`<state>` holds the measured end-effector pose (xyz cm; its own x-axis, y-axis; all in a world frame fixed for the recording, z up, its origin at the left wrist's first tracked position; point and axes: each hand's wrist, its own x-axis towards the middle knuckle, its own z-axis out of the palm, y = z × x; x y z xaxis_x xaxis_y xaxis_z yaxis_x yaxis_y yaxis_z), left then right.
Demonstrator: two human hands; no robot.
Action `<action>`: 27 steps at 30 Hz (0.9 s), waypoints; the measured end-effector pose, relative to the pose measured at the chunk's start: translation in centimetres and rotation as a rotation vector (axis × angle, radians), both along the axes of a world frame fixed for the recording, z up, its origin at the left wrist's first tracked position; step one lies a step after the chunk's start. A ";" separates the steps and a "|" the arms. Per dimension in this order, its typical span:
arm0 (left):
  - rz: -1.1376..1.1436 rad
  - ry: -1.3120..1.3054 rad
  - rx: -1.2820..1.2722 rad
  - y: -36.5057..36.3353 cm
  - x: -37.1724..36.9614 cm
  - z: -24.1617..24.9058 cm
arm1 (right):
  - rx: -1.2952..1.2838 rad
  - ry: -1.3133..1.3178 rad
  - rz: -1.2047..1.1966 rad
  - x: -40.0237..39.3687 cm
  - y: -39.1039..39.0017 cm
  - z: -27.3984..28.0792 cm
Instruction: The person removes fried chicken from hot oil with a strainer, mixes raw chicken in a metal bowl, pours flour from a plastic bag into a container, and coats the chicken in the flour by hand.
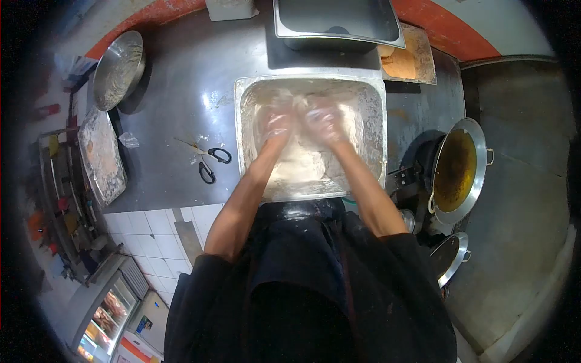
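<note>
- Your fingers on both the left hand (pixel 277 124) and right hand (pixel 325 121) are spread, pressed flat into the dough (pixel 302 163)
- Dough fills the steel tray (pixel 374 130) at the bench's near edge, its bulk lying toward you from both hands equally
- Scissors (pixel 210 163) lie left of the tray

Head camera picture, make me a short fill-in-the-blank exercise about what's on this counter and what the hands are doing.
1. Both hands, left hand and right hand, press into the ____ inside the rectangular metal tray.
2. The black-handled ____ lie on the counter to the left of that tray.
3. The wok on the right holds yellowish ____.

Missing words: dough; scissors; oil
</note>
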<state>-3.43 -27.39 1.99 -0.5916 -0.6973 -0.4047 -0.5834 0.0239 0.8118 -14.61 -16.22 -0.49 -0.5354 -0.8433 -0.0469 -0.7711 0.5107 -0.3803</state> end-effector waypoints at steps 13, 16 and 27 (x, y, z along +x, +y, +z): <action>-0.689 -0.293 0.190 -0.2 2.7 -1.0 | 0.449 -0.420 -0.059 1.6 1.9 9.1; -0.571 -0.358 0.215 0.3 0.7 7.9 | 0.249 -0.677 -0.075 1.3 2.4 7.4; -0.353 0.210 0.093 -3.6 5.1 15.1 | -0.136 -0.904 -0.123 -2.0 5.0 23.1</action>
<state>1.67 -31.01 17.07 -0.8641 -0.4029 -0.3018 -0.3745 0.1138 0.9202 -16.62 -11.24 22.62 -0.4294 -0.8117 -0.3959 -0.0946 0.4764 -0.8741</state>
